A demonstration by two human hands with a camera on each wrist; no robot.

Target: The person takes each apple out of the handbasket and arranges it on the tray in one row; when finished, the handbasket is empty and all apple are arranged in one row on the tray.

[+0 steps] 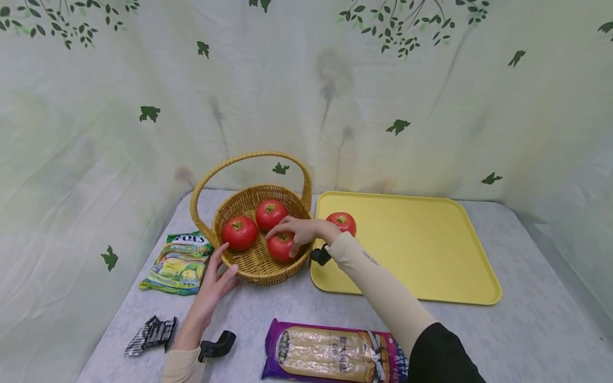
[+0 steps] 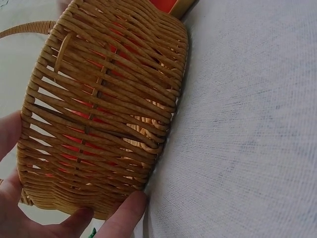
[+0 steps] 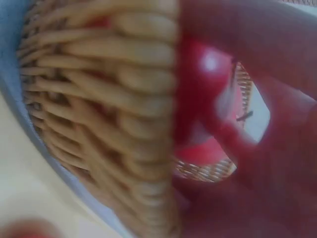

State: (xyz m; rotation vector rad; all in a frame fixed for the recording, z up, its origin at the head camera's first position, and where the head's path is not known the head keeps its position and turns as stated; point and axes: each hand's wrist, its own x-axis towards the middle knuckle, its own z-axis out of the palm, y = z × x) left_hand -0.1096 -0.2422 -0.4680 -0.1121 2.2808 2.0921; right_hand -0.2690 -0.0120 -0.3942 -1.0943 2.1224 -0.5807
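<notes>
A wicker basket [image 1: 254, 271] with a tall handle holds three red apples, two of them at the left [image 1: 239, 233] and back [image 1: 271, 214]. My right hand [image 1: 300, 232] reaches over the basket's right rim and grips the front-right apple [image 1: 281, 248] from above, its fingers curled round it. In the right wrist view this apple [image 3: 203, 89] shows beside the blurred rim. My left hand [image 1: 217, 279] rests its spread fingers against the basket's front-left side. From the left wrist view, fingertips [image 2: 126, 210] touch the woven outer wall [image 2: 99, 114].
A yellow tray [image 1: 412, 244] lies right of the basket, with another red apple [image 1: 342, 223] at its left end. A green candy bag [image 1: 179, 263] is at left, a black-and-silver packet [image 1: 150, 334] nearer. A purple-edged bread package [image 1: 330, 354] lies in front.
</notes>
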